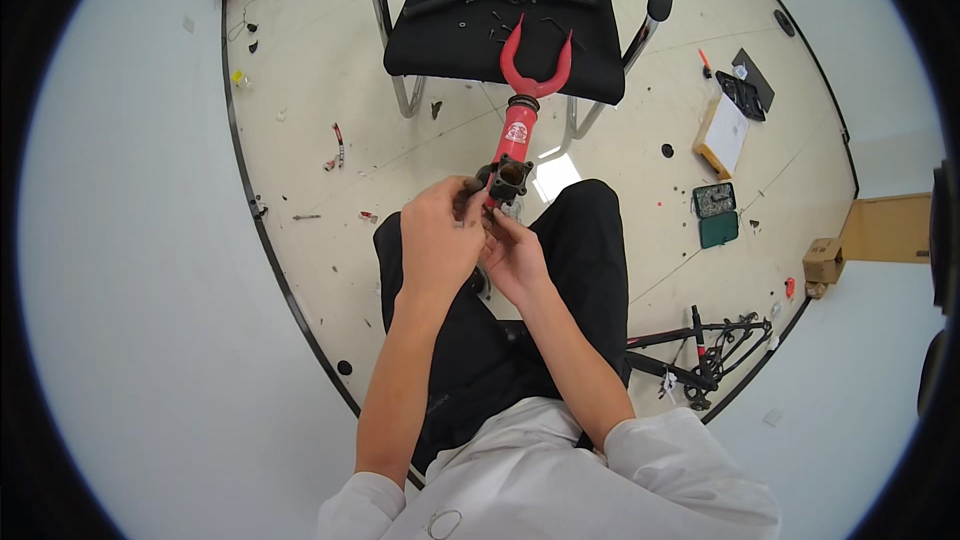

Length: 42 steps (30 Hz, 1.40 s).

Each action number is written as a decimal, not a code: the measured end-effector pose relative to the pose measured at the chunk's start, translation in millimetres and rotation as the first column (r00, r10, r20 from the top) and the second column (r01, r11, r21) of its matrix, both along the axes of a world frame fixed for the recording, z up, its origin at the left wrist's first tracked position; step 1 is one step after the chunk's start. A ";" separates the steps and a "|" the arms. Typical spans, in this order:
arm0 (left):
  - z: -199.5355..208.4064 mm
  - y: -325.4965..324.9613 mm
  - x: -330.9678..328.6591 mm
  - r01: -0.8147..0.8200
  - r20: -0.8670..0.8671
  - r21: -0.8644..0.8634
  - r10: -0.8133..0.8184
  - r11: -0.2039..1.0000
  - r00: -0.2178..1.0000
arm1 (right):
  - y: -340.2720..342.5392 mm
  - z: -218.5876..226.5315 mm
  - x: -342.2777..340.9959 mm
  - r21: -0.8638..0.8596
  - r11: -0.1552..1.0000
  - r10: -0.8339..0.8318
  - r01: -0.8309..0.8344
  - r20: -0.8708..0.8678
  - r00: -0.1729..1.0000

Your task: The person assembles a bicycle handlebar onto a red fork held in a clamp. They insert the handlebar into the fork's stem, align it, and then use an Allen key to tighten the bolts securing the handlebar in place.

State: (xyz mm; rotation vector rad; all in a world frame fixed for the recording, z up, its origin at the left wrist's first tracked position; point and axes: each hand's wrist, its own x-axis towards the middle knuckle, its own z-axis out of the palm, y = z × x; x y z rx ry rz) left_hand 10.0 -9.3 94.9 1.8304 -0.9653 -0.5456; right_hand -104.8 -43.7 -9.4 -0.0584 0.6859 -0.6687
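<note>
A red bicycle fork (537,80) points away from me, its two prongs reaching over the front edge of the chair seat. Its thick red tube carries a white emblem, with dark rings where the prongs join. At the near end sits a black handlebar stem (510,176) with a round open clamp. My left hand (440,225) is closed against the stem's left side, fingertips darkened. From below, my right hand (515,260) pinches at the near end of the stem, just above my knees. The exact spot under the fingertips is hidden.
A black armchair (480,40) ahead bears a handlebar, bolts and an orange piece. Right of me lie a black bicycle frame (700,350), a green case (718,230) of small parts and a cardboard box (823,260). Small parts are scattered over the tiled floor (330,170).
</note>
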 end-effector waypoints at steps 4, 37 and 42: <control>-0.4 -13.7 -13.5 0.122 0.262 -0.001 -0.117 0.993 0.958 | -1.6 -5.0 -5.3 0.130 0.991 0.012 -0.033 0.157 0.988; -83.1 -5.7 -55.1 0.577 0.803 0.247 -0.498 0.778 0.328 | 6.3 10.5 -84.8 -0.520 0.678 -0.269 -0.519 -0.833 0.483; -93.0 3.7 -49.7 0.544 0.748 0.223 -0.500 0.809 0.436 | -1.2 -11.2 -80.7 -0.606 0.178 -0.536 -0.775 -0.720 0.440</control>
